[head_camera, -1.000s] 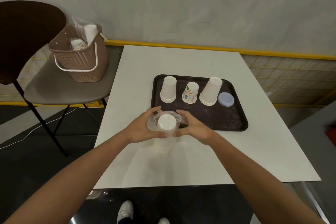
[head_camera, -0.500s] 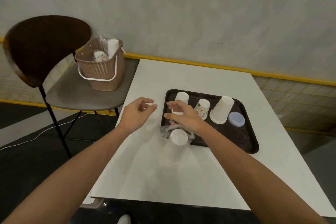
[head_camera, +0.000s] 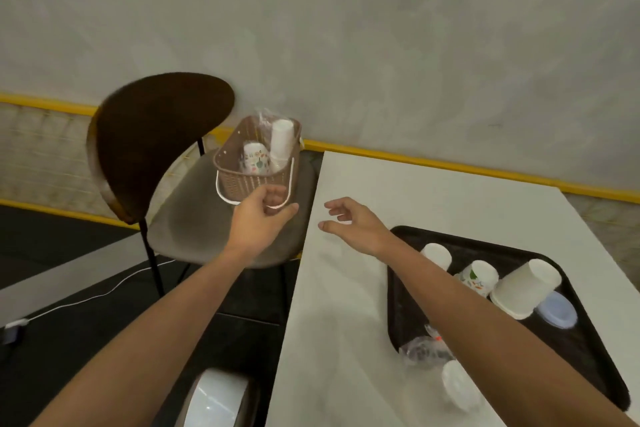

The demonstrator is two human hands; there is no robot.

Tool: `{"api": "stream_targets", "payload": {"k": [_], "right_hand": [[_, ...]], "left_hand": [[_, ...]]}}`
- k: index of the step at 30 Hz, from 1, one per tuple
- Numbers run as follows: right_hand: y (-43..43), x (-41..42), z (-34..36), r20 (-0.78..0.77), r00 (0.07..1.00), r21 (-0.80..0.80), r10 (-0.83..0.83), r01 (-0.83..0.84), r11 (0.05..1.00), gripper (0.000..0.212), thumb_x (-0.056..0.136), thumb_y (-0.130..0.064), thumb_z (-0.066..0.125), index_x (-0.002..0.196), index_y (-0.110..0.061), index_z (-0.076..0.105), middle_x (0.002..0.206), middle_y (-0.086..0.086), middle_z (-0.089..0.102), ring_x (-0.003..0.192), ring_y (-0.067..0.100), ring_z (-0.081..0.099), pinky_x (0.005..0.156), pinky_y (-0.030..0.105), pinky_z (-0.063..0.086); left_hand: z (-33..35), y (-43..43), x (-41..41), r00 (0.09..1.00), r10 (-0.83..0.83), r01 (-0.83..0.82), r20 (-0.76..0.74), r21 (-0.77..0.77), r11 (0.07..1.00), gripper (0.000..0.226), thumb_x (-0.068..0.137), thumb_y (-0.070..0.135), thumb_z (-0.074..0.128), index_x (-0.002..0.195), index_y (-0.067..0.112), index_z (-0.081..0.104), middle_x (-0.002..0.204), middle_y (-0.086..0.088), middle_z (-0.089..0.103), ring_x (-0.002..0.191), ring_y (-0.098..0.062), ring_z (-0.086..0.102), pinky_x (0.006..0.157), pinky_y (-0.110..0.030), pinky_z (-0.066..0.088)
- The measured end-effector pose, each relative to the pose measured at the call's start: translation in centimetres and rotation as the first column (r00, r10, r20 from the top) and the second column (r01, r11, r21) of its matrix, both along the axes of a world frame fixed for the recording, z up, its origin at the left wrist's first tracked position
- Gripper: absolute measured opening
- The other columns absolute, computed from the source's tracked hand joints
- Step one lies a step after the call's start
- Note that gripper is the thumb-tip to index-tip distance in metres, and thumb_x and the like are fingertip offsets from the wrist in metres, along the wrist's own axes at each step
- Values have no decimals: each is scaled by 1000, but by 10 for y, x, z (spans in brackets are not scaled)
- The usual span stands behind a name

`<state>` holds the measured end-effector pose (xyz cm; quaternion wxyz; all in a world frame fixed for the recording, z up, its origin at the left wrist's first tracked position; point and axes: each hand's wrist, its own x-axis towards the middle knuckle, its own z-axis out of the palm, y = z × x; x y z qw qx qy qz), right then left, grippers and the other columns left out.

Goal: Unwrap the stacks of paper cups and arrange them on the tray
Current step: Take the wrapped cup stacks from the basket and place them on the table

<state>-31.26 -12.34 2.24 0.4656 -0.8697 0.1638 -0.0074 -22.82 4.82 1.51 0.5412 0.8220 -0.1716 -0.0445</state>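
A brown basket (head_camera: 242, 184) on the chair seat holds a wrapped stack of white cups (head_camera: 281, 139) and a wrapped stack of patterned cups (head_camera: 254, 158). My left hand (head_camera: 261, 218) hangs just in front of the basket, fingers loosely curled and holding nothing. My right hand (head_camera: 349, 222) hovers over the white table's left edge, fingers relaxed and empty. On the black tray (head_camera: 588, 350) stand two white cup stacks (head_camera: 438, 255) (head_camera: 523, 286) and a patterned stack (head_camera: 479, 277). A stack of white cups in loosened clear plastic (head_camera: 453, 381) stands on the table beside the tray.
A bluish lid (head_camera: 557, 314) lies on the tray at the right. The dark-backed chair (head_camera: 152, 135) stands left of the white table (head_camera: 433, 191). A white rounded object (head_camera: 214, 399) sits low by the table's near-left corner. A white cable (head_camera: 86, 298) runs across the dark floor.
Both hands let go of the wrapped stack on the table and reached left toward the basket. The view swung left, so the tray now sits at the right.
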Motion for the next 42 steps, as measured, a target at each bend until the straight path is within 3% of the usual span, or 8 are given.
{"api": "stream_targets", "payload": {"k": [8, 13, 17, 21, 24, 28, 36, 42], "right_hand": [[18, 119, 21, 42, 998, -25, -43, 44, 999, 48, 88, -25, 65, 132, -15, 47, 131, 3, 53, 109, 14, 51, 85, 22, 38], [13, 179, 25, 42, 999, -122, -15, 21, 992, 51, 85, -18, 66, 132, -13, 47, 132, 7, 52, 117, 19, 52, 91, 24, 40], [5, 216, 23, 51, 998, -157, -39, 46, 987, 49, 85, -20, 66, 130, -13, 49, 126, 7, 53, 100, 11, 48, 92, 24, 39], [-1, 240, 14, 40, 999, -182, -34, 41, 983, 47, 84, -19, 66, 128, -13, 50, 125, 7, 52, 97, 10, 46, 92, 25, 40], [-1, 251, 7, 30, 999, -204, -13, 19, 979, 48, 84, -17, 65, 129, -13, 49, 126, 8, 51, 100, 13, 48, 97, 30, 42], [2, 257, 2, 16, 1000, -229, 22, -18, 973, 52, 85, -18, 65, 133, -14, 45, 130, 6, 49, 114, 17, 49, 99, 32, 43], [1, 259, -4, 19, 999, -253, 33, -28, 967, 53, 86, -19, 65, 133, -18, 43, 135, 3, 46, 119, 18, 48, 98, 30, 45], [1, 259, -9, 61, 998, -226, 30, -15, 974, 50, 85, -17, 66, 131, -15, 47, 131, 6, 49, 115, 18, 50, 95, 28, 44]], "left_hand": [[16, 1, 123, 999, 8, -9, 39, 21, 1000, 35, 83, 20, 72, 115, 20, 58, 95, 8, 62, 73, 1, 57, 63, -8, 42], [15, -9, 184, 999, -10, 9, 38, 29, 1000, 41, 81, 22, 74, 116, 24, 54, 104, 6, 61, 84, -12, 61, 73, -24, 51], [12, -25, 217, 999, -43, 42, 9, 85, 996, 51, 79, 16, 75, 123, 17, 50, 106, 8, 54, 94, -14, 56, 78, -24, 44], [1, -38, 243, 998, -59, 56, 9, 228, 972, 53, 78, 15, 76, 125, 13, 52, 117, -1, 57, 110, -18, 55, 90, -28, 44], [-10, -46, 258, 991, -126, 94, 47, 427, 899, 49, 80, 17, 73, 125, 14, 55, 129, -7, 53, 120, -24, 50, 98, -31, 41], [-22, -55, 271, 977, -212, 179, -19, 615, 768, 61, 83, 22, 71, 137, 12, 44, 140, -13, 41, 129, -30, 41, 105, -37, 35], [-41, -71, 283, 946, -295, 281, -136, 799, 531, 66, 88, 26, 64, 139, 4, 29, 138, -24, 37, 127, -39, 41, 104, -42, 36], [-51, -77, 288, 942, -294, 295, -159, 811, 506, 73, 77, 20, 77, 136, 10, 34, 130, -21, 45, 120, -39, 50, 99, -42, 42]]}}
